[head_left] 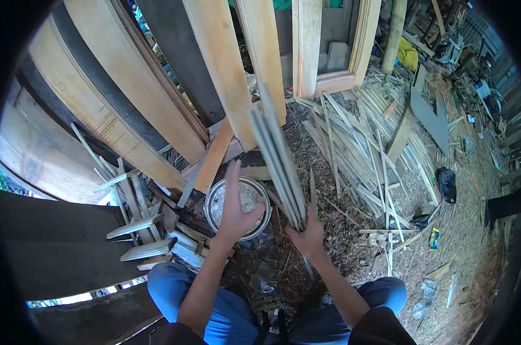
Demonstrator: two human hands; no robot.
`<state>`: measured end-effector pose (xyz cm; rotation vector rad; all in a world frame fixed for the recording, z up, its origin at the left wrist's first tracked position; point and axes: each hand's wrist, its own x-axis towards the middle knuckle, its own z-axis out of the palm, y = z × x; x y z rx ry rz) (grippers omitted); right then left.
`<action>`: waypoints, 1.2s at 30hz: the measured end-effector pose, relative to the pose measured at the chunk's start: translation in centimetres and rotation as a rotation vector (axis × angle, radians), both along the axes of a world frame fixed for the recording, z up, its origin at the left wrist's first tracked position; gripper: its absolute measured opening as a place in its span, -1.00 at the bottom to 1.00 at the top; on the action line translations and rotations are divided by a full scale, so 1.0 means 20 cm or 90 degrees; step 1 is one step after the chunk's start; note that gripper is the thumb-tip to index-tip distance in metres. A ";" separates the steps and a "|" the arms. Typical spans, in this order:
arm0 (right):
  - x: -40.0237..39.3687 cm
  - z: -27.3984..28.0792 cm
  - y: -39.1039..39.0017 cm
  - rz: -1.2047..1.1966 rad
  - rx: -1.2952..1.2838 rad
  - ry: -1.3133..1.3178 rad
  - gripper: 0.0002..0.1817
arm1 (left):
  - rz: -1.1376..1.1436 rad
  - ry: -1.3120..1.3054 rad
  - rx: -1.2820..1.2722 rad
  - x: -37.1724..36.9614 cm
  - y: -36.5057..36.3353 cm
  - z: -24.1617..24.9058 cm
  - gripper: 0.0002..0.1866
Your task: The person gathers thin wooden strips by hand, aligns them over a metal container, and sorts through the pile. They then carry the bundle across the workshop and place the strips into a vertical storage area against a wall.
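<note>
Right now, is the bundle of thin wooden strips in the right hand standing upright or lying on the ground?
Upright, leaning slightly. The right hand grips the bundle of strips at its lower end, and the strips rise away from it.

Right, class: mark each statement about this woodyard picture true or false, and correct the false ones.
1. The right hand grips a bundle of slats. True.
2. The left hand holds a hammer. False: it is open, fingers spread, above the bowl.
3. The bowl is round and metal. True.
4. The person wears red trousers. False: the trousers are blue.
5. Loose wood strips lie piled on the ground to the right. True.
6. The slats lie flat on the ground. False: they are held up, pointing away from the person.
</note>
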<state>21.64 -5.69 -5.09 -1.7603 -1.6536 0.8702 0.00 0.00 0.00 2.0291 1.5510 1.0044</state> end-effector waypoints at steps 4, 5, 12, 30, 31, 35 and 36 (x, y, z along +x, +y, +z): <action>0.01 -0.01 -0.01 -0.052 0.088 0.102 -0.19 | -0.079 -0.331 -0.126 0.12 0.01 0.01 0.07; 0.02 0.00 -0.02 -0.047 0.108 0.124 -0.20 | -0.112 -0.357 -0.153 0.18 0.00 0.01 0.02; 0.04 -0.06 -0.05 0.034 0.062 0.132 -0.08 | -0.010 -0.591 -0.179 0.44 0.00 0.11 -0.13; 0.15 0.10 0.04 0.086 0.151 0.172 0.09 | -0.077 -0.479 -0.207 0.52 -0.08 -0.14 -0.31; 0.14 0.11 0.03 0.085 0.161 0.193 0.05 | -0.089 -0.449 -0.254 0.52 -0.08 -0.14 -0.25; 0.15 -0.01 0.06 0.078 0.155 0.131 -0.01 | -0.070 -0.331 0.018 0.56 -0.10 -0.09 -0.33; 0.14 0.02 0.06 0.066 0.136 0.210 -0.05 | -0.118 -0.391 -0.099 0.55 -0.11 -0.05 -0.31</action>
